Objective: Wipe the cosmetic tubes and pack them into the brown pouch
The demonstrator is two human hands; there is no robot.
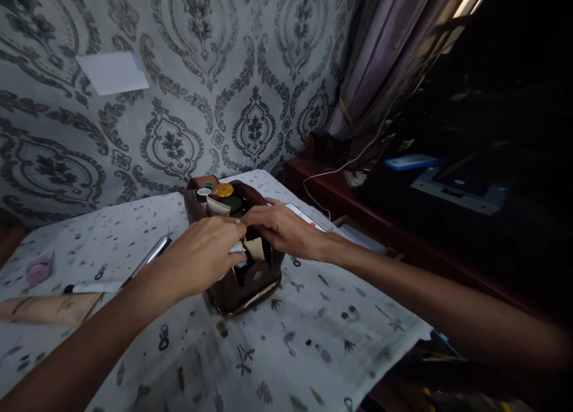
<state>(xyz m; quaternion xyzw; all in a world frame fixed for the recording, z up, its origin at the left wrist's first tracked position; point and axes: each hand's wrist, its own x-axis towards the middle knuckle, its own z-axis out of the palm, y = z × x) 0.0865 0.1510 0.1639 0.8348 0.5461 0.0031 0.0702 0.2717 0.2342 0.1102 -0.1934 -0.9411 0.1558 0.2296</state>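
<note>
A brown zip bag stands open on the cloth, with cosmetic items packed inside. Among them are a round yellow-gold lid, a white-topped container and a cream-coloured piece. My left hand lies over the bag's near left side, its fingers bent inward and closed. Something whitish shows by its thumb, too hidden to name. From the right, my right hand reaches over the opening. Its curled fingertips meet those of the left hand, and whatever they grip is hidden.
On the left of the patterned cloth lie a beige tube, a white slim tube, a silver-and-black stick and a small pink item. A phone is behind my right hand. Dark furniture borders the right; patterned wallpaper stands behind.
</note>
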